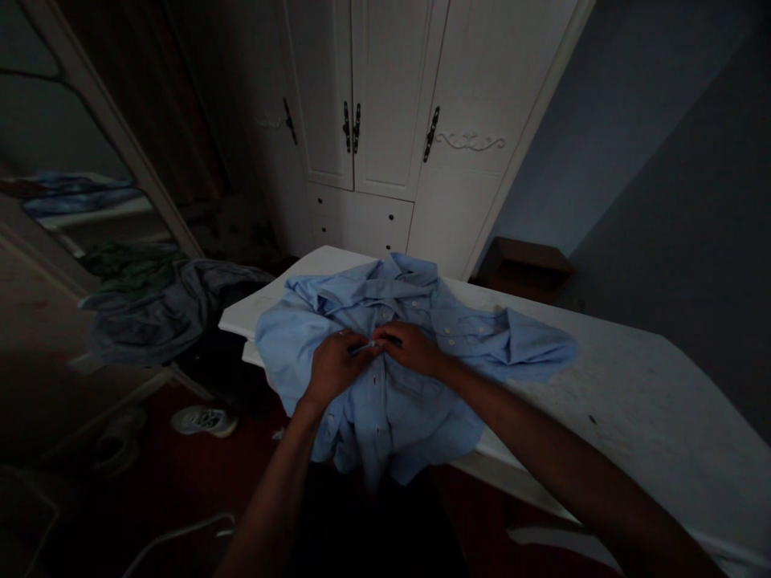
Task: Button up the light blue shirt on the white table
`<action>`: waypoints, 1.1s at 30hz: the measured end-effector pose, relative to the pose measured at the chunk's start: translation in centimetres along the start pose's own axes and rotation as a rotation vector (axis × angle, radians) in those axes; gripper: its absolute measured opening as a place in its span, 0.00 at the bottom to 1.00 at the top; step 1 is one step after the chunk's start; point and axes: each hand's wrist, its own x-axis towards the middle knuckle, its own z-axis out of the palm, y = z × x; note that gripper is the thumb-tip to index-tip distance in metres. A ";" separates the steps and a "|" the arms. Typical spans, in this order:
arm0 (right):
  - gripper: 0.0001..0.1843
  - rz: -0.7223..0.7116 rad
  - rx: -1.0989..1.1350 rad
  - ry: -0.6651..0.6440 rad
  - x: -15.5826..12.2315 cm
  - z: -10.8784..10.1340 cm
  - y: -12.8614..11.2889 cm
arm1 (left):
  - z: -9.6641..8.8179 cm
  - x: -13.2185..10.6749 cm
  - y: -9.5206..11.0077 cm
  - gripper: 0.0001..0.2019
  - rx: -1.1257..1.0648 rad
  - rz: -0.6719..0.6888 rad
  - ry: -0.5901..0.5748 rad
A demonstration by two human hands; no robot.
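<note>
A light blue button-up shirt (415, 401) lies spread over the near edge of a white table (638, 393), its collar toward the far side and its hem hanging down in front. My left hand (340, 365) pinches the front placket near the middle of the shirt. Close against it, my right hand (409, 345) grips the same placket with thumb and fingers together. Whatever button sits between the fingertips is mostly hidden. Other buttons show above and below my hands. One sleeve stretches out to the right across the table.
Grey and green clothes (162, 309) are heaped to the left of the table. A sneaker (205, 420) rests on the red floor. Behind the table stand a white wardrobe (391, 104) and a small brown wooden box-like cabinet (527, 261). A mirror (78, 177) is at left.
</note>
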 end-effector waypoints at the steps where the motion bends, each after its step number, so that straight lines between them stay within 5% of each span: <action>1: 0.08 0.003 0.001 -0.001 0.0 0.0 -0.1 | 0.0 0.0 0.1 0.13 0.011 0.000 0.008; 16: 0.05 0.032 0.061 0.006 0.1 0.0 -0.1 | 0.0 -0.3 0.0 0.10 0.024 0.080 0.013; 33: 0.04 0.111 0.159 0.099 0.0 0.3 0.2 | 0.4 -0.3 -0.7 0.09 -0.285 0.055 0.126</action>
